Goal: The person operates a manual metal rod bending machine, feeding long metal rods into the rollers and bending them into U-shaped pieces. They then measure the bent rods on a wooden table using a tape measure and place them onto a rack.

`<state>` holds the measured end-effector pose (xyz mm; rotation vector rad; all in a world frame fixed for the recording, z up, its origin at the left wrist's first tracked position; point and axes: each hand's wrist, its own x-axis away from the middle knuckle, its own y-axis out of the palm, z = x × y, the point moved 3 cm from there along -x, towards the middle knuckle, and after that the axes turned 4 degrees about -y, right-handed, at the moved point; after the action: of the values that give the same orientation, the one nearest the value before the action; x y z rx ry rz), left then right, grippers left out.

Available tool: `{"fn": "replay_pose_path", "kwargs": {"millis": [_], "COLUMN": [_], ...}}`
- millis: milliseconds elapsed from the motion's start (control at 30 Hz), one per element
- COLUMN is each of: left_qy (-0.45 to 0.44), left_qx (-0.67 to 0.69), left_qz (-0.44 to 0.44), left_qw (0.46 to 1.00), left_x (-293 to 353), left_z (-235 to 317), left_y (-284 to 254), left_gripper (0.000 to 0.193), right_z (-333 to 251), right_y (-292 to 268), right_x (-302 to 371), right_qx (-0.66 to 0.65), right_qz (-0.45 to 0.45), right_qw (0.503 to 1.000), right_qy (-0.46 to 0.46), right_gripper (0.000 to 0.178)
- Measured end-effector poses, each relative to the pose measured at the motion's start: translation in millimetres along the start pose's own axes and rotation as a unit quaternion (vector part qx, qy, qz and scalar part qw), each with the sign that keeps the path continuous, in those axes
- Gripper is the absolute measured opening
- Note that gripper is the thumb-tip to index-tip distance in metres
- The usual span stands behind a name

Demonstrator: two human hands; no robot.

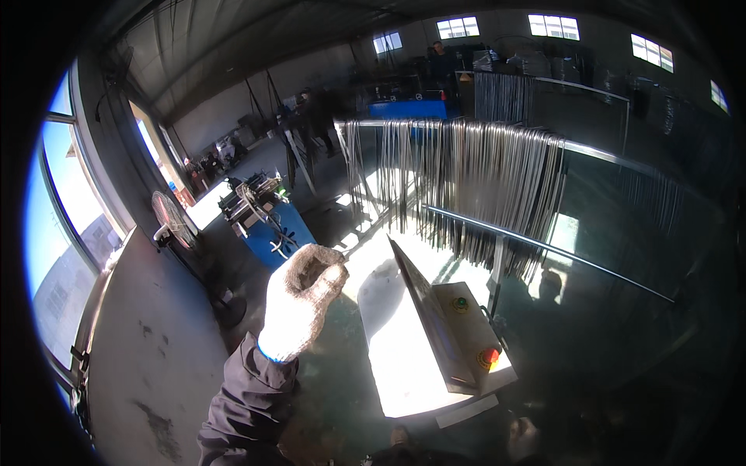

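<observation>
My left hand (301, 301), in a pale knit work glove darkened at the fingers, is raised at the centre left. Its thumb and fingers curl together in a pinch; anything between the fingertips is too small to make out. Right of it, apart from the hand, stands a control box (474, 330) with a green button (460, 304) and a red emergency stop button (489, 356). A thin upright plate (431, 318) runs along the box, beside a brightly sunlit white surface (400, 353). My right hand cannot be made out in the shadow.
Beyond the box, many thin dark strips (497, 167) hang over a metal rail (598, 151). A long metal bar (544, 247) crosses in front. At left are a blue machine stand (272, 233) and a fan (172, 217). A person (440, 62) stands far back.
</observation>
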<state>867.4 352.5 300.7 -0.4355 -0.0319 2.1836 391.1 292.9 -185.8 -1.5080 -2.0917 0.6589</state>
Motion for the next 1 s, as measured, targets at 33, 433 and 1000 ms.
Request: {"fn": "replay_pose_path", "kwargs": {"millis": [33,433,1000], "left_qy": [-0.003,-0.284,-0.305], "left_qx": [0.034,0.135,-0.111], "left_qz": [0.020,0.083,-0.210], "left_qw": [0.999,0.946,0.922], "left_x": [-3.0,1.9,-273.9], "left_z": [-24.0,-304.8,-504.2], "left_y": [-30.8,-243.9,-299.3], "left_gripper": [0.016,0.012,0.021], "right_z": [-10.3,-191.4,-208.8], "right_y": [18.4,283.4,558.9], "right_x": [-2.3,-90.5,-242.3], "right_qx": [0.007,0.121,0.156], "right_qz": [-0.025,-0.143,-0.067], "right_qw": [1.000,0.982,0.981], "right_qy": [0.010,0.020,0.096], "right_gripper": [0.055,0.045,0.029]}}
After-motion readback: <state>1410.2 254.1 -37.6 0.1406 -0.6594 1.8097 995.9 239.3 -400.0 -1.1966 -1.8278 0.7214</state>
